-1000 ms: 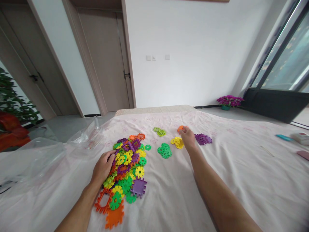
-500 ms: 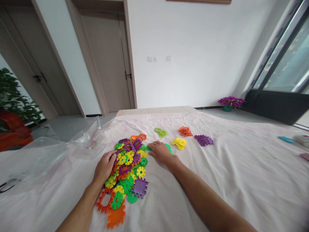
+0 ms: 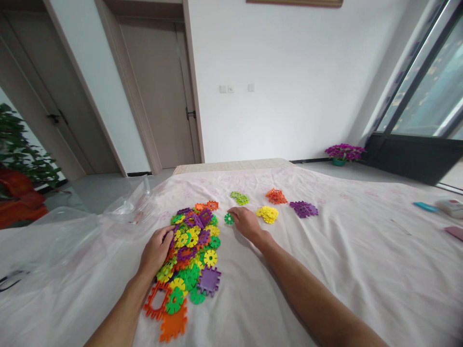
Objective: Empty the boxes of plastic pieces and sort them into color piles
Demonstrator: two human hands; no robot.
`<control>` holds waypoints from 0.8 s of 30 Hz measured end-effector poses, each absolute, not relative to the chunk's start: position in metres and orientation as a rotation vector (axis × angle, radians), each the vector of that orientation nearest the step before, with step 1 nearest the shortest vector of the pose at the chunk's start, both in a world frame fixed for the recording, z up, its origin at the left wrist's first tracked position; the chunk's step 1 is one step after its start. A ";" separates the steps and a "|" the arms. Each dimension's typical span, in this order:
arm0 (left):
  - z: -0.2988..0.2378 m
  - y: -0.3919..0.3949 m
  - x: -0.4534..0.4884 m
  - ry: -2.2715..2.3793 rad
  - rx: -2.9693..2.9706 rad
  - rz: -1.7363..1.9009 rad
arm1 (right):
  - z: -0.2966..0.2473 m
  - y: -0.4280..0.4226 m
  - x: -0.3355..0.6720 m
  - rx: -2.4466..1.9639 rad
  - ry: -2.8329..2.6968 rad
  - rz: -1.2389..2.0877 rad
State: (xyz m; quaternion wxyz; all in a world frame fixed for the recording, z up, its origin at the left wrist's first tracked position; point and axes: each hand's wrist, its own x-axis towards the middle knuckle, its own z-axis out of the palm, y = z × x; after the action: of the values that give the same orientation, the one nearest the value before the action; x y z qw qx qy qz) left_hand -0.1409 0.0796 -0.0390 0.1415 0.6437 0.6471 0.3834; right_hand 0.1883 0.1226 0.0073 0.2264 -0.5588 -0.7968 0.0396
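Observation:
A mixed pile of plastic interlocking pieces [image 3: 190, 278], round notched discs and toothed squares in green, yellow, purple and orange, lies on the cloth. Against its left side rests my left hand [image 3: 158, 246], fingers loosely extended and apart from the thumb, gripping nothing. To the right of the pile, my right hand [image 3: 247, 224] pinches a green notched disc [image 3: 229, 219] at its edge. Small sorted groups lie beyond that hand: light green pieces [image 3: 239, 197], orange pieces [image 3: 276, 196], yellow discs [image 3: 268, 214] and purple pieces [image 3: 304, 209].
Clear plastic packaging [image 3: 58, 238] sits on the left of the pale bedsheet [image 3: 347, 260]. At the far right lie a blue object [image 3: 426, 206], a thin stick [image 3: 401, 227] and a pinkish-red flat item [image 3: 454, 233]. A pot of purple flowers [image 3: 343, 153] stands by the wall.
My right hand has gone from lying flat over green pieces to pinching a green disc, which now shows at its fingertips. My left hand stays at the pile.

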 end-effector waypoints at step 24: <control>-0.038 0.080 -0.141 1.878 1.851 1.108 | 0.012 0.083 0.160 -1.225 -2.539 0.073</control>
State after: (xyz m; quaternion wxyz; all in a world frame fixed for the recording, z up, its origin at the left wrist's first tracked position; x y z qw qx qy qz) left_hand -0.1413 0.0798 -0.0381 0.1403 0.6407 0.6501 0.3836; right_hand 0.1598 0.0832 0.0116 0.1602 -0.4286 -0.8888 0.0255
